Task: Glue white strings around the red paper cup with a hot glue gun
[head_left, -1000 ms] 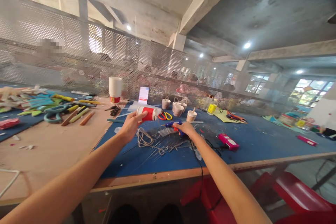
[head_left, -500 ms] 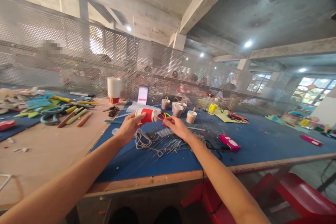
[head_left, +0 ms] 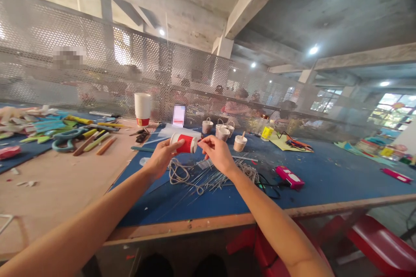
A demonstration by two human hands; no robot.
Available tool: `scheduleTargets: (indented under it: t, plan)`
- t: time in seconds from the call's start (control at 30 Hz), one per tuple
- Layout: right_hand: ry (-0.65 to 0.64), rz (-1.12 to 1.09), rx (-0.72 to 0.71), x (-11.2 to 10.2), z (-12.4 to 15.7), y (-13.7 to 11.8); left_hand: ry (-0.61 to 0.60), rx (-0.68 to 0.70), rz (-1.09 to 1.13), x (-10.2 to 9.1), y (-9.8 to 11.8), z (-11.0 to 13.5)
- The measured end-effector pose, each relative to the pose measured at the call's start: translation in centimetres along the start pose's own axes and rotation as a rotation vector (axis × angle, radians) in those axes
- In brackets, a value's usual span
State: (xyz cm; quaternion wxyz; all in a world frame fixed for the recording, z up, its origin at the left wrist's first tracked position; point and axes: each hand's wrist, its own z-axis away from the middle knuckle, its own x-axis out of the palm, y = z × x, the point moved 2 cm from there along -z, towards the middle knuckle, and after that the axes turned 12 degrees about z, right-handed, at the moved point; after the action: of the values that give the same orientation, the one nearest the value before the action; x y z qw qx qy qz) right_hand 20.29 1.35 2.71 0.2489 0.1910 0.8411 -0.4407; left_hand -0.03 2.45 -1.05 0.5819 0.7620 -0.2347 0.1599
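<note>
My left hand (head_left: 165, 155) is closed around a red and white paper cup (head_left: 186, 143), tipped on its side with one end toward the right. Close to that end, the thumb and fingertips of my right hand (head_left: 217, 149) are pinched together. Whatever they hold is too small or too hidden to make out. Below both hands lie a loose coil of grey cord (head_left: 177, 173) and a spread of thin wires (head_left: 211, 179) on the blue mat (head_left: 195, 210).
A stack of paper cups (head_left: 142, 106) stands at the back left, near green-handled scissors (head_left: 66, 140) and several clay tools (head_left: 106, 146). Small buckets (head_left: 222, 133), a glue bottle (head_left: 267, 132) and a magenta box with a cable (head_left: 290, 177) sit to the right. Red chairs (head_left: 380, 238) stand below.
The red and yellow looped handles beside my right hand no longer show. My right fingers have come up into a pinch near the cup's end. The cup remains in my left hand.
</note>
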Motion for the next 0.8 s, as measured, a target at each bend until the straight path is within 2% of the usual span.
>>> scheduleTargets:
  t: [0.23, 0.6, 0.8]
  plan:
    - [0.091, 0.112, -0.112, -0.7, -0.7, -1.4, -0.04, -0.029, -0.021, 0.4, 0.1, 0.4]
    - [0.13, 0.12, -0.085, -0.4, -1.2, -0.9, -0.115, -0.067, 0.029, 0.5, -0.1, 0.4]
    - [0.14, 0.125, -0.078, -0.2, -1.5, -0.4, -0.118, -0.053, 0.019, 0.7, 0.1, 0.6]
